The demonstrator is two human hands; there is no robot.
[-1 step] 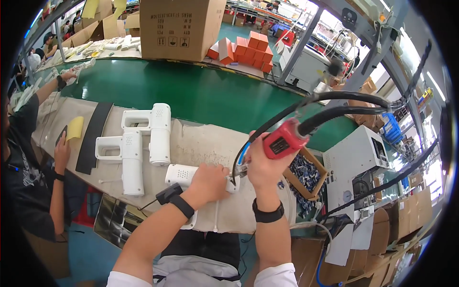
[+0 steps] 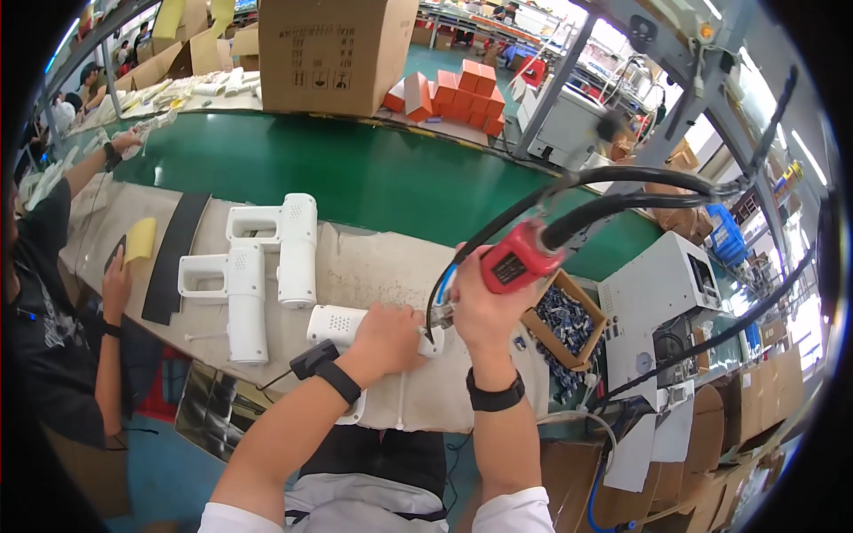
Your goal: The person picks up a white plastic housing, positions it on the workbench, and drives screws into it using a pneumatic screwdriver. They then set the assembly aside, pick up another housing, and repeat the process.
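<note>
On the tan work surface lies a white plastic housing with a perforated end. My left hand is closed over its middle and presses it down. My right hand wraps round a red power screwdriver, whose thick black cable rises to the upper right. The tool's lower end meets the housing's right end, close to my left fingers; the exact contact spot is too small to make out. Left of my hands lie a white gun-shaped housing with a loop handle and a second such housing.
To the right, a cardboard tray holds small dark parts, some spilled beside it. Beyond runs a green belt, with a large carton and orange boxes behind. At left, a co-worker's hand is near a yellow sheet.
The red screwdriver body and my right hand have shifted slightly left. My left hand and the housing under it stay in place.
</note>
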